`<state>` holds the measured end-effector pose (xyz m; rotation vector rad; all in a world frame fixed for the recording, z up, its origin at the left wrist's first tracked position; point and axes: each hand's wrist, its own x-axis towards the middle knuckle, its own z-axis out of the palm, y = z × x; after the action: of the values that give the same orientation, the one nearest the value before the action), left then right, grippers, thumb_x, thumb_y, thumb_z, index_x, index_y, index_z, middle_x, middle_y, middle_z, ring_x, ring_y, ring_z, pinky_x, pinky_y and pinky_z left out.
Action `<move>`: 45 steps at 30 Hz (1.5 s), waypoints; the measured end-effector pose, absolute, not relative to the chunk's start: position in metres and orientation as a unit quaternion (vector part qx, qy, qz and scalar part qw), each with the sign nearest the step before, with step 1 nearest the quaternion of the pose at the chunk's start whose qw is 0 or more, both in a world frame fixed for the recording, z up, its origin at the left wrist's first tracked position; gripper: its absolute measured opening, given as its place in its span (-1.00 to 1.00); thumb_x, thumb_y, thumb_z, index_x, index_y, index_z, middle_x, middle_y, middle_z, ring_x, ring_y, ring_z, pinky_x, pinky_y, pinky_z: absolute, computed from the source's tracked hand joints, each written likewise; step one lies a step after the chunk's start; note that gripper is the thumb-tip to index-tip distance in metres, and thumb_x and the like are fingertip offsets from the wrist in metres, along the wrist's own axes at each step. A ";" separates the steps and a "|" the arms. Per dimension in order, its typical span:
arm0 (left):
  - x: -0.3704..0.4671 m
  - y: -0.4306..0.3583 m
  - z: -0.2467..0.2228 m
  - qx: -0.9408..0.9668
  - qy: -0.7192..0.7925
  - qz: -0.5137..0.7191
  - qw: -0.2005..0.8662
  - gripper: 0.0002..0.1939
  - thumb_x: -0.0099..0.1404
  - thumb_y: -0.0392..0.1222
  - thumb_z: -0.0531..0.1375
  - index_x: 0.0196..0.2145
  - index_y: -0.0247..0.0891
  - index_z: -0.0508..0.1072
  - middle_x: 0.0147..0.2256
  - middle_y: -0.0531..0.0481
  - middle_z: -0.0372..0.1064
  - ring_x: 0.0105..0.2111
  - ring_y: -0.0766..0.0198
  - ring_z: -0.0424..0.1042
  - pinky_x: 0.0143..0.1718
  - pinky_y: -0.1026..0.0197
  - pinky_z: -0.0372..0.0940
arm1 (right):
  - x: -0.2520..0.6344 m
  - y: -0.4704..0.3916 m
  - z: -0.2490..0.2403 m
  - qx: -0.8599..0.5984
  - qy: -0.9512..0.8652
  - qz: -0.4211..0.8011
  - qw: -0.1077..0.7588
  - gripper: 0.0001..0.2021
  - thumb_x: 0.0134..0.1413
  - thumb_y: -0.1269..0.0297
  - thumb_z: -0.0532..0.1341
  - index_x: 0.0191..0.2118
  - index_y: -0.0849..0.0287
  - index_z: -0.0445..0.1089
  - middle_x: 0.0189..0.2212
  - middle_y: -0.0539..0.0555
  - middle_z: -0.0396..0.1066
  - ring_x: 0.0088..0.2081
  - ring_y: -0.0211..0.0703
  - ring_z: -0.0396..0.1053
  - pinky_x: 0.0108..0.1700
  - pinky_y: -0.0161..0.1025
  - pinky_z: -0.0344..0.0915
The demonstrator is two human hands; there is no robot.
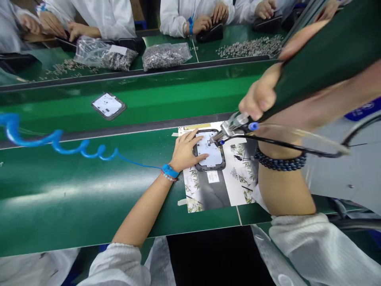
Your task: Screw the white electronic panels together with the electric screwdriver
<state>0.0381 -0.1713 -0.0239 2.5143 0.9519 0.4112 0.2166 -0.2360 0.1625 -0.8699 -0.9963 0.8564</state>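
A rounded square panel with a white face and dark rim (212, 159) lies on a printed paper sheet (217, 196) in front of me. My left hand (185, 153) rests at its left edge with fingers spread, thumb and fingertips on the white face. In my right hand (262, 97) is a thick dark green power screwdriver (330, 63), gripped around its body and tilted. Its metal nozzle (228, 131) points down at the upper right of the panel, and the tip appears to meet the face. Thin hoses (300, 147) run from the nozzle to the right.
A similar panel (108, 105) lies on the green conveyor belt (166, 97). A coiled blue cord (80, 149) leads to my left wrist strap. Across the belt, co-workers' hands (202, 24) work beside bags of small metal parts (166, 55) and loose parts (250, 47).
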 end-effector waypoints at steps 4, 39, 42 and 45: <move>0.039 -0.171 -0.025 0.905 0.333 0.156 0.212 -0.31 0.14 0.21 0.36 0.17 -0.10 0.43 0.37 -0.09 0.08 0.30 -0.15 0.12 0.29 -0.18 0.05 | 0.184 -0.228 0.169 -0.439 -0.413 0.371 0.707 -0.27 -0.61 -0.49 0.38 -0.54 0.06 0.17 -0.80 -0.10 0.08 -0.73 -0.20 0.01 -0.63 -0.18 -0.04; 0.040 -0.172 -0.026 0.907 0.326 0.164 0.208 -0.30 0.14 0.21 0.37 0.16 -0.13 0.43 0.37 -0.12 0.08 0.28 -0.16 0.14 0.27 -0.15 0.06 | 0.177 -0.214 0.149 -0.433 -0.398 0.382 0.712 -0.27 -0.75 -0.50 0.38 -0.59 0.04 0.20 -0.82 -0.12 0.06 -0.76 -0.23 -0.02 -0.63 -0.18 -0.10; 0.039 -0.172 -0.026 0.906 0.332 0.159 0.209 -0.27 0.15 0.20 0.36 0.20 -0.12 0.39 0.37 -0.12 0.08 0.29 -0.13 0.15 0.28 -0.14 0.05 | 0.178 -0.208 0.139 -0.413 -0.396 0.361 0.736 -0.28 -0.68 -0.52 0.36 -0.57 0.04 0.24 -0.80 -0.12 0.06 -0.74 -0.22 0.00 -0.64 -0.19 -0.11; 0.038 -0.172 -0.025 0.902 0.341 0.159 0.213 -0.21 0.15 0.21 0.35 0.26 -0.12 0.32 0.36 -0.13 0.08 0.30 -0.12 0.14 0.30 -0.13 0.04 | 0.188 -0.213 0.143 -0.401 -0.397 0.368 0.739 -0.25 -0.80 -0.47 0.41 -0.55 0.06 0.24 -0.77 -0.12 0.10 -0.72 -0.22 0.05 -0.65 -0.20 -0.06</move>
<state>0.0380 -0.1721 -0.0253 2.5032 0.9457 0.4411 0.1877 -0.2127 0.1429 -0.8792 -0.8716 0.8075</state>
